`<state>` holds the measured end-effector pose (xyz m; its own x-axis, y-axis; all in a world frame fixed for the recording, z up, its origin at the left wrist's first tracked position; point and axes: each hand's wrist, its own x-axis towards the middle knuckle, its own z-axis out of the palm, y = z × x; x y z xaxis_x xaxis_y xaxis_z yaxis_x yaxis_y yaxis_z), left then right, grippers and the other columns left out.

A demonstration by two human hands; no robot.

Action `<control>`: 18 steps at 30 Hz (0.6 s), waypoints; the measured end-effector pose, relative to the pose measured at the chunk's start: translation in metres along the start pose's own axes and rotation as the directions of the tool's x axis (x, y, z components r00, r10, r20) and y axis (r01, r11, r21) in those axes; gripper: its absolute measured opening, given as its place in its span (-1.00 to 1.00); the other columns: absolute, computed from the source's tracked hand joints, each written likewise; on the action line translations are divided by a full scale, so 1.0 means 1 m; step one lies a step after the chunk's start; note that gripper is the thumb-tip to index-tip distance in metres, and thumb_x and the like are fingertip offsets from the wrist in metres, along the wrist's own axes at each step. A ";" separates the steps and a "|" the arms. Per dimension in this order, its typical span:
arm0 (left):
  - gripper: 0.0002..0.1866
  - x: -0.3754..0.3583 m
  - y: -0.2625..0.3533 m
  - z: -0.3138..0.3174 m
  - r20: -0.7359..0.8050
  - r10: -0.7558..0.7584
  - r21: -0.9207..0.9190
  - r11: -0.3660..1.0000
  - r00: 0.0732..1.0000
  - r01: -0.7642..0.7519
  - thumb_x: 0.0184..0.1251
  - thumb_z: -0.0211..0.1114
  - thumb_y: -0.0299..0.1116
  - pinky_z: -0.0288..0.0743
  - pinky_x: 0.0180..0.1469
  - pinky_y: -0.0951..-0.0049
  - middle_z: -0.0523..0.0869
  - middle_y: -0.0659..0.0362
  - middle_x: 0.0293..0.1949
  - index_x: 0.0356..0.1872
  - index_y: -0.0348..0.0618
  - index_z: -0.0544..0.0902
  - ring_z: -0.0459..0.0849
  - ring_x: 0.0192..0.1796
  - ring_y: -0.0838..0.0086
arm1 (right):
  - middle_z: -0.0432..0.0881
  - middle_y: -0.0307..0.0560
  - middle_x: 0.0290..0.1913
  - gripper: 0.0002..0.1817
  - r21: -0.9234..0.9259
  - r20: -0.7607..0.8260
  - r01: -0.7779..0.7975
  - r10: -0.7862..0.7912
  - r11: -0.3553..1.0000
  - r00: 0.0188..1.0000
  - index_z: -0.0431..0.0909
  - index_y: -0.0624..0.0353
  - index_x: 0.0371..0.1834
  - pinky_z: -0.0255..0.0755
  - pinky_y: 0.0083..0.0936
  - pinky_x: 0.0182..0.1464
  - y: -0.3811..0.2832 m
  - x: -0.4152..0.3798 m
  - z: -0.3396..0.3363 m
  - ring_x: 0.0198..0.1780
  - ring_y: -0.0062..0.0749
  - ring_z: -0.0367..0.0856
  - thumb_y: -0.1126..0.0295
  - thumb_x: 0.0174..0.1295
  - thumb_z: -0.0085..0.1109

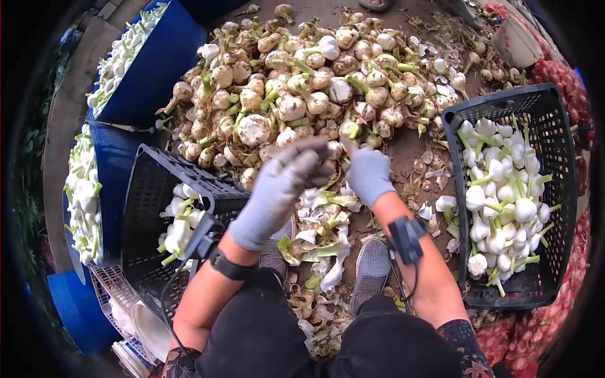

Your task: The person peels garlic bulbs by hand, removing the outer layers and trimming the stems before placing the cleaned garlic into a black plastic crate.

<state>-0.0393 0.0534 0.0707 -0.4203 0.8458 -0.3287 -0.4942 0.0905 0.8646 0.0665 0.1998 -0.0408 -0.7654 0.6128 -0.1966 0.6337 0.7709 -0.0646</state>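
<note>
Both my hands wear pale grey gloves with soiled fingers. My left hand (287, 183) is over the near edge of a big heap of untrimmed garlic bulbs (290, 107), its slightly blurred fingers stretched to the right and apart, nothing visible in them. Close beside it, my right hand (368, 175) is closed, with its thumb side toward the heap; whatever it grips is hidden. Below the hands, peeled garlic skins and leaves (324, 252) litter the ground between my shoes.
A black crate (449, 208) of cleaned garlic stands right; another black crate (142, 208) with fewer bulbs is left. Blue tubs (157, 63) of white garlic line the left side. Red net sacks (554, 321) lie at the right edge. Another person's foot (375, 5) shows at the top.
</note>
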 end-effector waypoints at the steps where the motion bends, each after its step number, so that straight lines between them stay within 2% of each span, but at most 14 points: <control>1: -0.51 0.002 -0.025 -0.010 0.027 -0.083 0.081 0.993 0.996 0.080 0.46 0.24 -0.14 0.54 0.09 0.39 0.67 0.12 0.06 0.24 -0.27 0.51 0.67 0.01 0.42 | 0.66 -0.03 -0.20 -0.63 -0.001 -0.009 0.004 -0.004 1.000 1.000 0.55 -0.22 0.18 0.55 -0.20 -0.18 0.002 0.010 0.015 -0.20 -0.20 0.69 0.18 0.30 0.16; 3: -0.57 0.004 -0.070 -0.031 -0.018 -0.160 0.364 0.918 0.987 0.155 0.46 0.24 -0.18 0.48 -0.04 0.59 0.66 0.25 -0.03 0.18 -0.26 0.55 0.56 -0.14 0.65 | 0.65 0.03 -0.18 -0.60 0.148 -0.015 0.007 -0.005 0.989 1.000 0.53 -0.26 0.20 0.55 -0.17 -0.19 0.010 0.027 0.034 -0.19 -0.11 0.69 0.25 0.26 0.20; 4: -0.55 0.001 -0.082 -0.036 -0.050 -0.186 0.394 0.899 0.981 0.190 0.45 0.26 -0.19 0.45 -0.11 0.64 0.65 0.25 -0.04 0.22 -0.26 0.52 0.51 -0.19 0.69 | 0.65 0.03 -0.18 -0.60 0.142 -0.016 0.013 -0.011 0.990 1.000 0.53 -0.26 0.20 0.55 -0.17 -0.19 0.013 0.023 0.031 -0.19 -0.11 0.69 0.25 0.26 0.20; 6: -0.51 -0.008 -0.087 -0.032 -0.105 -0.216 0.182 0.956 0.971 0.232 0.42 0.31 -0.24 0.45 -0.09 0.65 0.63 0.24 0.00 0.26 -0.27 0.47 0.51 -0.20 0.69 | 0.65 0.09 -0.13 -0.45 0.594 0.012 -0.044 0.046 0.803 0.999 0.47 -0.27 0.28 0.56 -0.12 -0.10 0.014 -0.011 0.017 -0.14 0.02 0.68 0.42 0.18 0.21; 7: -0.51 -0.009 -0.086 -0.030 -0.110 -0.219 0.174 0.956 0.969 0.236 0.42 0.31 -0.24 0.45 -0.09 0.65 0.63 0.24 0.00 0.26 -0.27 0.47 0.51 -0.20 0.69 | 0.65 0.11 -0.07 -0.40 0.683 0.005 0.003 -0.009 0.731 1.000 0.43 -0.24 0.32 0.54 -0.11 -0.01 0.008 -0.031 0.006 -0.09 0.07 0.66 0.51 0.17 0.15; 8: -0.48 -0.011 -0.084 -0.027 -0.048 -0.272 0.015 0.962 0.961 0.273 0.40 0.33 -0.26 0.47 -0.06 0.64 0.62 0.21 0.03 0.29 -0.27 0.44 0.53 -0.16 0.69 | 0.64 0.13 -0.02 -0.35 0.764 -0.005 0.042 -0.058 0.644 0.998 0.40 -0.20 0.36 0.52 -0.10 0.07 0.001 -0.054 -0.004 -0.04 0.12 0.65 0.60 0.16 0.09; 10: -0.38 -0.010 -0.083 -0.025 0.095 -0.352 -0.160 0.918 0.931 0.363 0.29 0.43 -0.34 0.52 0.05 0.55 0.58 0.14 0.11 0.32 -0.29 0.42 0.60 0.00 0.59 | 0.63 0.10 0.08 -0.33 0.790 -0.265 0.342 -0.219 0.509 0.939 0.34 -0.08 0.41 0.49 -0.19 0.16 -0.013 -0.081 -0.017 0.04 0.08 0.63 0.67 0.19 -0.03; 11: -0.35 -0.009 -0.085 -0.031 0.055 -0.251 0.020 0.968 0.966 0.250 0.25 0.46 -0.34 0.52 0.07 0.54 0.57 0.13 0.13 0.32 -0.31 0.41 0.61 0.04 0.54 | 0.63 0.09 0.10 -0.33 0.800 -0.311 0.380 -0.221 0.464 0.925 0.30 0.14 0.42 0.50 -0.32 0.14 -0.015 -0.089 -0.021 0.05 -0.11 0.65 0.70 0.16 -0.05; 12: -0.32 -0.011 -0.086 -0.037 0.037 -0.143 0.201 0.971 0.989 0.132 0.21 0.50 -0.34 0.52 0.10 0.52 0.55 0.11 0.15 0.32 -0.33 0.41 0.62 0.08 0.48 | 0.63 0.09 0.10 -0.33 0.805 -0.309 0.376 -0.216 0.459 0.926 0.30 0.14 0.42 0.50 -0.32 0.14 -0.012 -0.092 -0.021 0.05 -0.11 0.65 0.70 0.16 -0.05; 13: -0.32 -0.013 -0.080 -0.035 0.039 -0.146 0.205 0.969 0.989 0.135 0.21 0.50 -0.34 0.52 0.10 0.52 0.55 0.11 0.15 0.32 -0.33 0.41 0.62 0.08 0.48 | 0.63 0.08 0.11 -0.30 0.988 -0.010 0.026 -0.103 0.154 0.995 0.27 0.22 0.43 0.50 -0.38 0.13 -0.006 -0.093 -0.025 0.05 -0.21 0.65 0.72 0.11 -0.06; 14: -0.29 -0.014 -0.075 -0.032 0.065 -0.090 0.374 0.925 0.994 0.059 0.16 0.52 -0.34 0.51 0.12 0.50 0.55 0.10 0.16 0.31 -0.31 0.43 0.62 0.08 0.42 | 0.63 0.08 0.13 -0.27 0.926 0.310 -0.324 -0.099 -0.192 0.945 0.25 0.29 0.43 0.49 -0.45 0.12 0.000 -0.093 -0.030 0.05 -0.30 0.65 0.74 0.06 -0.07; 15: -0.27 -0.018 -0.069 -0.027 0.100 -0.043 0.526 0.850 0.994 -0.016 0.11 0.55 -0.33 0.49 0.15 0.47 0.55 0.08 0.17 0.31 -0.30 0.44 0.62 0.09 0.37 | 0.65 0.03 0.04 -0.39 0.911 0.357 -0.378 -0.142 -0.164 0.923 0.35 0.38 0.33 0.48 -0.56 0.10 0.006 -0.094 -0.034 -0.01 -0.42 0.63 0.72 0.10 -0.10; 16: -0.24 -0.022 -0.061 -0.022 0.223 0.066 0.768 0.603 0.973 -0.217 0.04 0.58 -0.30 0.46 0.20 0.39 0.56 0.05 0.18 0.31 -0.23 0.46 0.61 0.11 0.31 | 0.65 0.03 0.04 -0.39 0.910 0.363 -0.382 -0.137 -0.163 0.922 0.35 0.38 0.33 0.48 -0.56 0.10 0.008 -0.094 -0.031 -0.01 -0.42 0.63 0.72 0.10 -0.10; 18: -0.21 -0.025 -0.052 -0.012 0.268 0.075 0.834 0.481 0.961 -0.270 -0.04 0.62 -0.30 0.44 0.21 0.33 0.58 0.01 0.15 0.30 -0.16 0.48 0.60 0.12 0.24 | 0.68 -0.06 -0.11 -0.63 0.969 0.218 -0.176 -0.265 0.172 0.939 0.49 0.38 0.18 0.49 -0.63 0.03 0.008 -0.096 -0.019 -0.04 -0.46 0.64 0.59 0.30 -0.02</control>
<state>-0.0127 0.0215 0.0294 -0.2366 0.9601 -0.1493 0.5108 0.2537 0.8214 0.1429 0.1510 -0.0039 -0.8624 0.3338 -0.3806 0.3525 -0.1436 -0.9247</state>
